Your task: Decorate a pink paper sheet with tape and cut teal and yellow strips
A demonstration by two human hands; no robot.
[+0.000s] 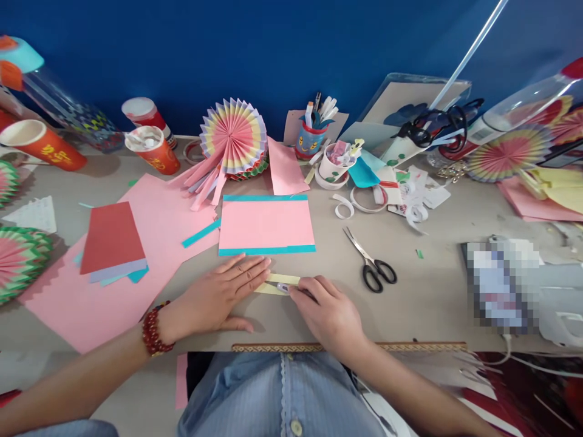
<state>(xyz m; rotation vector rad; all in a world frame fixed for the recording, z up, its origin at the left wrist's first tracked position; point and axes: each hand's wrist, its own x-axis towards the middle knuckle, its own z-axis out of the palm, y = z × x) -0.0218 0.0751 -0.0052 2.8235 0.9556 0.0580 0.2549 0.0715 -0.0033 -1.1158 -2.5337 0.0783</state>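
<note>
My left hand (243, 282) lies flat on the desk, fingers stretched out, its fingertips on the left end of a pale yellow paper strip (286, 278). Between the fingers of my right hand (330, 309) is a small tool with a white tip (283, 287), resting on the yellow paper; most of it is hidden, so its kind is unclear. Just beyond my hands sits a pink paper rectangle (266, 224) with blue strips along its top and bottom edges. Black-handled scissors (371, 261) lie partly open to the right of my right hand.
Large pink paper (168, 255) and a red sheet (112, 233) spread at left. A folded paper rosette (233, 136), a pen holder (311, 139), a paper cup (334, 164) and tape rolls (370, 199) line the back. Orange cups (157, 155) stand back left; a blurred phone (498, 285) is at right.
</note>
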